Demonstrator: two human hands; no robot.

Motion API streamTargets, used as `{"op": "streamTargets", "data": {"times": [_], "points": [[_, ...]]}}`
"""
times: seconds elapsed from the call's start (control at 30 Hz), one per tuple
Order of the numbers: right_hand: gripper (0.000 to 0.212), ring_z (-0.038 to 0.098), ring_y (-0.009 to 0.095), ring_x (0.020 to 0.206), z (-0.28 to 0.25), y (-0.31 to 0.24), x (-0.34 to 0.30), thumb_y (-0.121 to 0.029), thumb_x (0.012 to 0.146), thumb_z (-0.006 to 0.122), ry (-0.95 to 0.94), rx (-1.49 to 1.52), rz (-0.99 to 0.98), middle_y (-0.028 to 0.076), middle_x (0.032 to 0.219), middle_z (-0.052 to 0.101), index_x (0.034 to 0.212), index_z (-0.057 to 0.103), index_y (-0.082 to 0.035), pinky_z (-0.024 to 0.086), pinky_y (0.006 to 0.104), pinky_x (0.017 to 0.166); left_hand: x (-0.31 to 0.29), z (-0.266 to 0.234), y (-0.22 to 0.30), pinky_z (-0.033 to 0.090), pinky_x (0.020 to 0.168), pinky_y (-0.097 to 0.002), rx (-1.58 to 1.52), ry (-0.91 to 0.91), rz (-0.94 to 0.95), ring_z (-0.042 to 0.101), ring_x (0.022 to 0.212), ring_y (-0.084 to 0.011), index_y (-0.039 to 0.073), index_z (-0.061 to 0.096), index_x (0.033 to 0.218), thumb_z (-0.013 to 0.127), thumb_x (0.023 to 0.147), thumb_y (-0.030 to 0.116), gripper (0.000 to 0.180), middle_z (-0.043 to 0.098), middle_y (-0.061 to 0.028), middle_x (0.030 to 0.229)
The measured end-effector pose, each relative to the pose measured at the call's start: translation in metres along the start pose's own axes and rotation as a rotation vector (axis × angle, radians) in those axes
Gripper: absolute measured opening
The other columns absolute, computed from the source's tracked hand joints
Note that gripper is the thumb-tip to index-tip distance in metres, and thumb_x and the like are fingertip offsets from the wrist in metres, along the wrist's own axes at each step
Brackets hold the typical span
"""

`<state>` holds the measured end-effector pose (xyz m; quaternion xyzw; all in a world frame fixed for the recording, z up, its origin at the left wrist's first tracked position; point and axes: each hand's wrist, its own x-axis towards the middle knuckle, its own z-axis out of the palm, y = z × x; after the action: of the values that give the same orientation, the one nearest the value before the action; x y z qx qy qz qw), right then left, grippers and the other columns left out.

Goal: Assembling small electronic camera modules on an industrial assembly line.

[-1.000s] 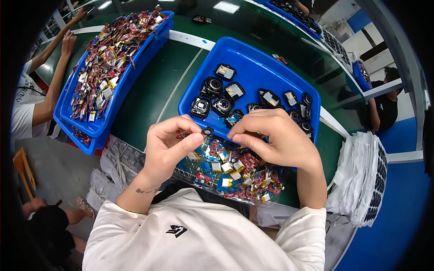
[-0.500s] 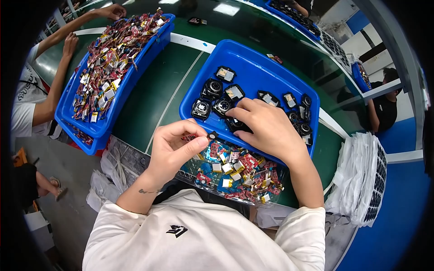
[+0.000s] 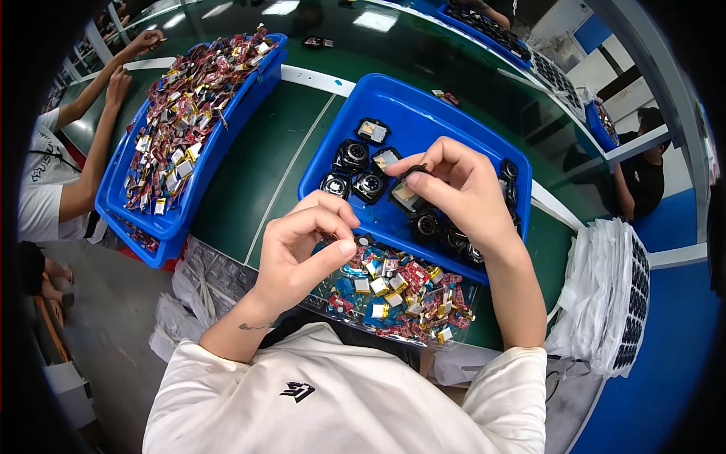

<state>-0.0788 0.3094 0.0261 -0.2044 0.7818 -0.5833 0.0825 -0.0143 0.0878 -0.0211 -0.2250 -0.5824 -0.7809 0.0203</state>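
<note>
My right hand (image 3: 465, 193) pinches a black watch case (image 3: 404, 198) between thumb and fingers. It holds the case tilted above the blue tray (image 3: 314, 163), with a pale rectangular patch showing on it. Nearer to me, my left hand (image 3: 302, 246) is closed with its fingers curled. A bit of red shows behind them, and a small dark part lies by the thumb tip; what it grips is unclear. More black cases with round faces, such as one watch case (image 3: 352, 155), lie in the tray. Below them is a clear plastic tray (image 3: 355, 321) with small red circuit boards and silver batteries (image 3: 380, 311).
At the left a blue bin (image 3: 253, 94) is heaped with circuit boards and batteries. A co-worker's hands (image 3: 117, 87) are beside it. White-wrapped stacked trays (image 3: 597, 303) stand at the right. Loose parts (image 3: 318, 42) lie on the green table (image 3: 249, 147).
My right hand has lifted from the cases in the blue tray and now holds one up. My left hand's fingertips have parted slightly, and the small dark part has shifted down and right.
</note>
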Motion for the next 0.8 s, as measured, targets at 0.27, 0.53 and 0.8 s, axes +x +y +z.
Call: {"op": "streamTargets", "data": {"times": [0.27,0.53,0.8], "points": [[0.027,0.062,0.008,0.077,0.005,-0.016,-0.001,-0.003,0.083,0.069,0.111,0.224,-0.016,0.005,0.086,0.064,0.109,0.063,0.000,0.050,0.0187,0.060,0.001,-0.006,0.000,0.045,0.077,-0.0260,-0.027,0.052,-0.048,0.056,0.086,-0.0145,-0.004,0.063,0.085,0.066,0.081,-0.001,0.005,0.060,-0.0165,0.104],[0.021,0.044,0.000,0.058,0.023,-0.013,-0.012,-0.006,0.079,0.069,0.026,0.135,0.079,0.000,0.079,0.057,0.098,0.063,0.002,0.035,0.0166,0.052,0.021,0.005,0.013,0.054,0.075,-0.0272,0.256,0.039,0.055,0.060,0.098,-0.0175,-0.004,0.066,0.079,0.067,0.080,-0.002,0.003,0.058,-0.0213,0.119],[0.022,0.063,0.009,0.085,0.025,-0.015,-0.014,0.002,0.082,0.066,-0.046,0.107,0.102,0.006,0.098,0.060,0.102,0.057,0.005,0.052,0.0201,0.072,0.027,0.013,0.007,0.053,0.078,-0.0272,0.204,0.141,-0.023,0.063,0.094,-0.0173,-0.006,0.067,0.081,0.066,0.080,-0.002,0.005,0.061,-0.0224,0.115]]}}
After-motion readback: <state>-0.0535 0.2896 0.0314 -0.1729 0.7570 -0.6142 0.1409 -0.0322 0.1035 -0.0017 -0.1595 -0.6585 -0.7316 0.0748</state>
